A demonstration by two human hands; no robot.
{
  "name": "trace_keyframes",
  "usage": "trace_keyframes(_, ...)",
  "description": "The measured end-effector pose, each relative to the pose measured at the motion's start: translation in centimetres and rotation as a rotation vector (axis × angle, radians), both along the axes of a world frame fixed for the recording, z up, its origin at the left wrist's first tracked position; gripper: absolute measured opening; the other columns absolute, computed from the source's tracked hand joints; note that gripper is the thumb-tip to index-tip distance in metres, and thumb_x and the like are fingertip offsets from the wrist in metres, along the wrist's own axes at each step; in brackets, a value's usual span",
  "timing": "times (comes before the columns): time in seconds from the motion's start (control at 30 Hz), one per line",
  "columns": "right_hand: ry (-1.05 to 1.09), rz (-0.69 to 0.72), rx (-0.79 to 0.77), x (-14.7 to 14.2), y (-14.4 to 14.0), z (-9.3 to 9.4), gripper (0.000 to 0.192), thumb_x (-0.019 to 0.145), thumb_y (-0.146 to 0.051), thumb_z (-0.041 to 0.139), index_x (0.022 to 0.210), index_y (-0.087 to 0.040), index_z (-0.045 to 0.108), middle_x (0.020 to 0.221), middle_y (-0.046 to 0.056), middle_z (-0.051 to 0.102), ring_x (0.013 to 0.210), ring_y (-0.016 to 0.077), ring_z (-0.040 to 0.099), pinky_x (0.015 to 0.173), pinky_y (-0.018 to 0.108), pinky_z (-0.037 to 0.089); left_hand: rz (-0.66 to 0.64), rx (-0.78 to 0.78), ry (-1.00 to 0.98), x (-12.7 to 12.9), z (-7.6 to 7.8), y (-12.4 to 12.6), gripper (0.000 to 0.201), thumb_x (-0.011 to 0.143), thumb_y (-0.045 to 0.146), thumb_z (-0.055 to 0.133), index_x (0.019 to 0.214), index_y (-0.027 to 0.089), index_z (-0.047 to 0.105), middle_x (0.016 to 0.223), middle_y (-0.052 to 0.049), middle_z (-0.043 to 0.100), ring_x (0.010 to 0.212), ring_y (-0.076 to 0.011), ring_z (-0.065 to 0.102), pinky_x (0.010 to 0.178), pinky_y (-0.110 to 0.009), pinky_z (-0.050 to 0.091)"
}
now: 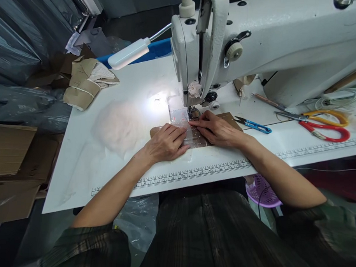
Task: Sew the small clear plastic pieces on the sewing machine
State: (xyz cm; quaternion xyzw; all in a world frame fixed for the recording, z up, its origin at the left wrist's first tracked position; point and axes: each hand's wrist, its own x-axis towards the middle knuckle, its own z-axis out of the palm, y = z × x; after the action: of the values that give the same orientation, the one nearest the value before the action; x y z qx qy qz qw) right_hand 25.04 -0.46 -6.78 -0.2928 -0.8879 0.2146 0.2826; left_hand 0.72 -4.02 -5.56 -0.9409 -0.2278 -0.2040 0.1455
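My left hand [166,143] lies flat, fingers together, pressing a brown card piece with clear film [195,137] onto the white table [129,89]. My right hand [217,129] presses the same piece from the right, its fingertips close to the presser foot [193,112] of the white sewing machine [257,42]. The piece reaches under the needle area, lit by the lamp [128,54]. A pale pink sheer fabric heap [118,125] lies left of my left hand.
Blue thread snips [255,125] and red and yellow scissors [327,123] lie right of my hands. Bundled brown card pieces [84,83] sit at the table's far left. A ruler strip [194,173] runs along the front edge. Cardboard boxes [10,162] stand left; a purple basket [262,191] below.
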Motion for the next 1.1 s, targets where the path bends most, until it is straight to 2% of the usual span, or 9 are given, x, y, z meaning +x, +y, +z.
trace_keyframes(0.23, -0.050, -0.013, -0.024, 0.5, 0.1, 0.5, 0.035, 0.099, -0.028, 0.046, 0.128, -0.029, 0.066, 0.105, 0.009, 0.056, 0.091, 0.0203, 0.059, 0.088, 0.038, 0.054, 0.012, -0.025, -0.022, 0.0, -0.2, -0.1, 0.027, 0.093, 0.032, 0.056, 0.100, 0.008, 0.068, 0.102, -0.017, 0.072, 0.087, -0.0259, 0.068, 0.070, -0.041, 0.055)
trace_keyframes(0.43, -0.115, 0.006, -0.043, 0.9, -2.0, 1.2, 0.036, 0.098, -0.027, 0.045, 0.126, -0.024, 0.068, 0.106, 0.011, 0.057, 0.094, 0.0217, 0.060, 0.088, 0.039, 0.054, 0.040, -0.066, -0.034, 0.1, 0.0, -0.2, 0.028, 0.093, 0.034, 0.056, 0.100, 0.009, 0.068, 0.103, -0.017, 0.072, 0.087, -0.0259, 0.067, 0.071, -0.041, 0.055)
trace_keyframes(0.63, -0.168, -0.020, 0.043, 0.5, -2.6, 0.7, 0.036, 0.099, -0.030, 0.044, 0.127, -0.027, 0.068, 0.103, 0.011, 0.058, 0.095, 0.0229, 0.057, 0.083, 0.039, 0.053, 0.088, -0.154, -0.054, -0.1, 0.2, -0.2, 0.028, 0.092, 0.035, 0.058, 0.103, 0.012, 0.068, 0.104, -0.013, 0.072, 0.087, -0.0241, 0.066, 0.072, -0.039, 0.051)
trace_keyframes(0.77, -0.208, -0.048, 0.103, 0.1, -2.8, 0.7, 0.035, 0.098, -0.028, 0.045, 0.124, -0.025, 0.069, 0.105, 0.013, 0.058, 0.097, 0.0256, 0.056, 0.084, 0.042, 0.052, 0.089, -0.210, -0.066, -0.3, 1.0, 0.1, 0.028, 0.092, 0.040, 0.059, 0.101, 0.015, 0.068, 0.107, -0.011, 0.072, 0.092, -0.0237, 0.065, 0.079, -0.042, 0.048)
trace_keyframes(0.93, -0.280, -0.082, 0.126, -0.3, -3.4, 0.9, 0.035, 0.099, -0.027, 0.046, 0.128, -0.026, 0.065, 0.106, 0.014, 0.057, 0.099, 0.0278, 0.054, 0.083, 0.045, 0.050, 0.143, -0.125, -0.021, 0.1, 2.2, 1.6, 0.020, 0.094, 0.032, 0.057, 0.095, 0.015, 0.067, 0.102, -0.010, 0.072, 0.087, -0.0225, 0.063, 0.072, -0.038, 0.043)
trace_keyframes(1.1, -0.326, -0.096, 0.143, -0.4, -3.5, 1.1, 0.035, 0.098, -0.026, 0.047, 0.128, -0.024, 0.065, 0.106, 0.014, 0.056, 0.097, 0.0276, 0.052, 0.082, 0.044, 0.048, 0.116, -0.031, 0.146, 0.5, 1.4, 3.3, 0.025, 0.097, 0.029, 0.050, 0.097, 0.012, 0.068, 0.102, -0.013, 0.071, 0.080, -0.0228, 0.061, 0.066, -0.037, 0.042)
